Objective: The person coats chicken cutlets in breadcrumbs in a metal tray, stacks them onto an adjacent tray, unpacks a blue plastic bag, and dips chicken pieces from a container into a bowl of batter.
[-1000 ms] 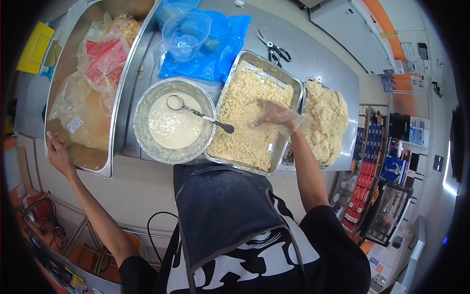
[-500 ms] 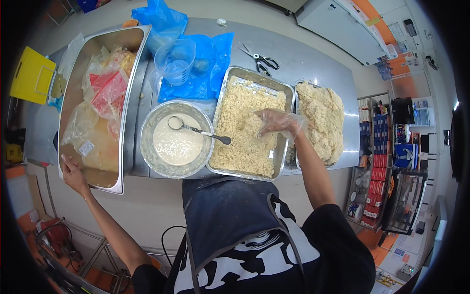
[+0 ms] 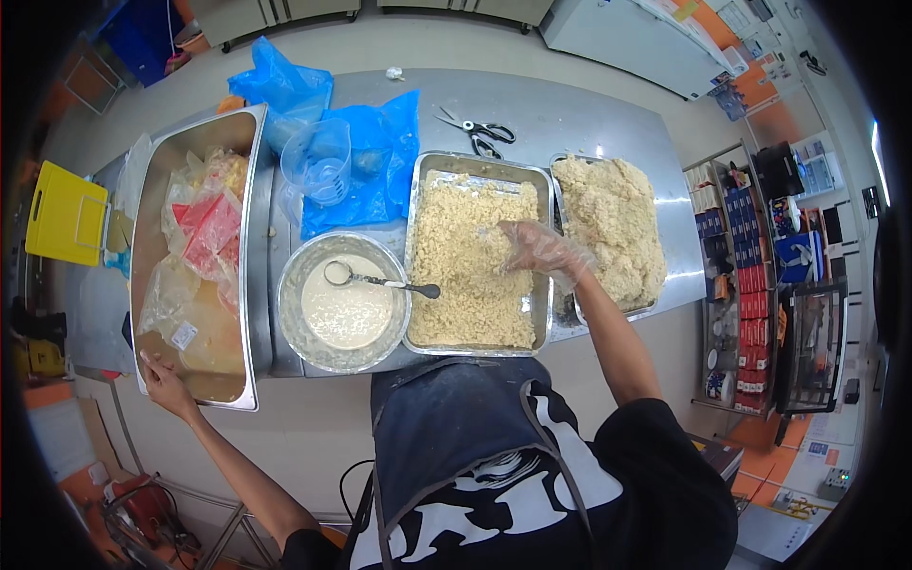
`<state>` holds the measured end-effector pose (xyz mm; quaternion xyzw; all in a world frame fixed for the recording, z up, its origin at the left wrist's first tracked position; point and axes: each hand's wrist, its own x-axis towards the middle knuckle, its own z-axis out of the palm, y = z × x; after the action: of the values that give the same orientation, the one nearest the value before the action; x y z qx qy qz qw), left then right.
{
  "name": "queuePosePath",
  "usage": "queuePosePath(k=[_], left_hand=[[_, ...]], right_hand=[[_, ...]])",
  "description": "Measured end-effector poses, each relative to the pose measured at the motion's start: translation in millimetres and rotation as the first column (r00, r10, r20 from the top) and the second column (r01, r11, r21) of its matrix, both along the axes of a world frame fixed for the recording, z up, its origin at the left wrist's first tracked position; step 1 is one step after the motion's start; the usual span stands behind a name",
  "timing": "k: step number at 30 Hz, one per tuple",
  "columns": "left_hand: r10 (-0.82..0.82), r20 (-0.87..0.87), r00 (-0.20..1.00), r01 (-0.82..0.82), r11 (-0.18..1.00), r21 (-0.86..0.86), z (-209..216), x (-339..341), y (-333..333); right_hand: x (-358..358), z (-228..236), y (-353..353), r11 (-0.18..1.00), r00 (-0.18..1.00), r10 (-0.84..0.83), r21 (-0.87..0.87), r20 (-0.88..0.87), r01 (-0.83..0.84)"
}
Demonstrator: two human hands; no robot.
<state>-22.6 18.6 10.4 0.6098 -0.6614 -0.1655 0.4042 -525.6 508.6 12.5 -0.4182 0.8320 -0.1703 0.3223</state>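
My left hand (image 3: pixel 168 385) grips the near left corner of a deep steel pan (image 3: pixel 249 313), thumb over the rim. In the pan lie clear and red plastic bags (image 3: pixel 211 228). My right hand (image 3: pixel 540 249), in a clear plastic glove, hovers at or just over the pale crumbs (image 3: pixel 465 304) in a shallow metal tray (image 3: pixel 543 328); its fingers are apart and hold nothing that I can see. Left of that tray, a round metal bowl (image 3: pixel 296 332) contains pale batter (image 3: pixel 347 309). A dark-handled ladle (image 3: pixel 380 281) rests across the bowl, its handle reaching over the crumb tray.
A second tray heaped with crumbs (image 3: pixel 613 223) stands at the right. Behind are scissors (image 3: pixel 480 128), a clear measuring jug (image 3: pixel 318 166) and blue plastic bags (image 3: pixel 385 133). A yellow board (image 3: pixel 66 214) is at the far left; a stocked shelf rack (image 3: pixel 741 285) stands off to the right.
The whole view has shifted, so the table sits lower in the picture. My left hand stays on the pan corner, and my right hand remains over the crumbs with its fingers slightly changed.
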Motion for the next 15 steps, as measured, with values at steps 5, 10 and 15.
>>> queuePosePath(k=[5, 10, 15], left_hand=[[0.022, 0.006, 1.0, -0.022, 0.999, 0.03, 2.3, 3.9, 3.9], [0.003, -0.004, 1.0, -0.003, 1.0, -0.003, 6.2, -4.4, 6.3], [-0.049, -0.012, 0.999, 0.049, 0.998, -0.037, -16.5, 17.1, -18.5]], right_hand=[[20.6, 70.0, -16.2, 0.994, 0.966, -0.022, 0.095, -0.256, 0.048], [2.5, 58.0, 9.0, 0.991, 0.956, -0.059, -0.132, -0.288, 0.021], [23.4, 80.6, 0.6, 0.993, 0.915, -0.107, -0.08, -0.389, 0.082]])
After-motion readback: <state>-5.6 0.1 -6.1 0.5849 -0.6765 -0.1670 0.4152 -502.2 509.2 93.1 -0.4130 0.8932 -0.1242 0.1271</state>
